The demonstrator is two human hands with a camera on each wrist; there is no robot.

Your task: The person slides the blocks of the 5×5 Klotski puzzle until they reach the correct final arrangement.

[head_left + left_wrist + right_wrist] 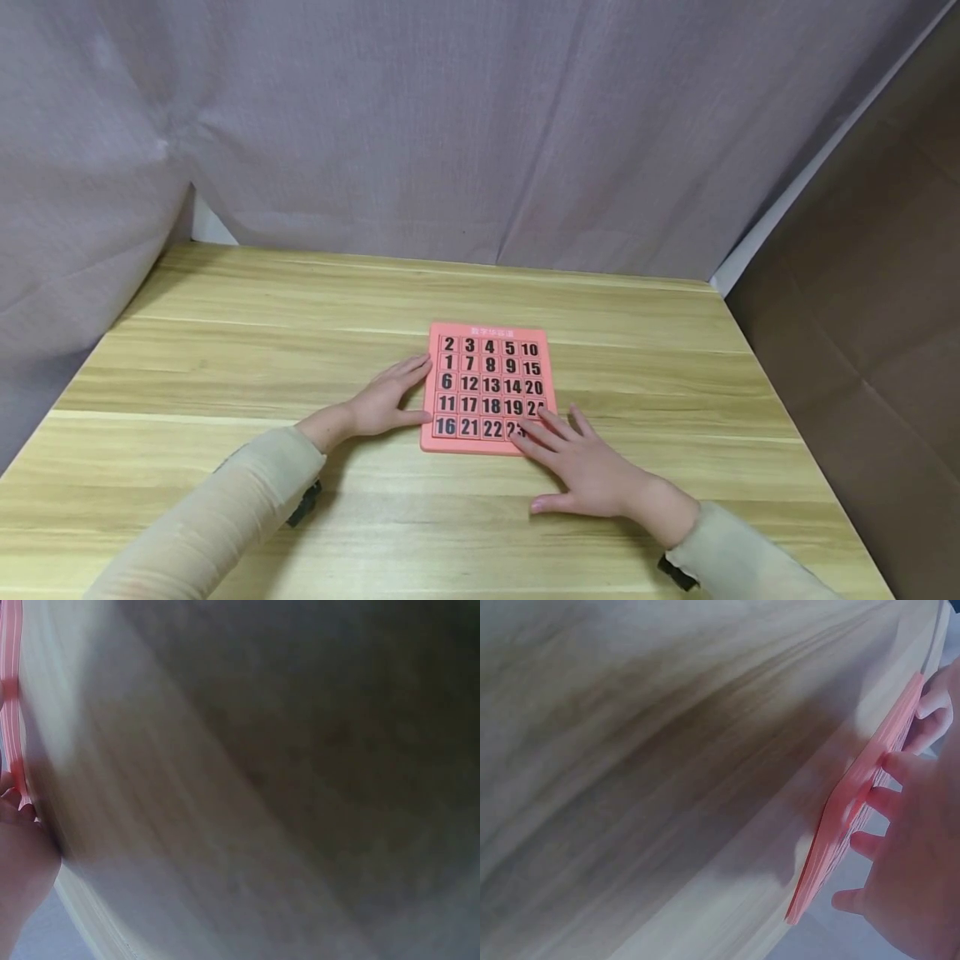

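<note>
I hold my left hand [382,404] flat against the puzzle [487,387], right hand [581,467] fingers [536,433] flat on its tiles; uneven pressure could probably skid it across the worktop [225,367].

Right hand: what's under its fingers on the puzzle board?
The right hand rests its straight fingers on the pink puzzle board, bottom-right corner. Tiles 23 and 24 show partly; the corner cell is hidden.

A light wooden surface [225,367] fills the view. Behind it hangs a grey curtain [450,125]; to its right stands a brown panel [885,333].
</note>
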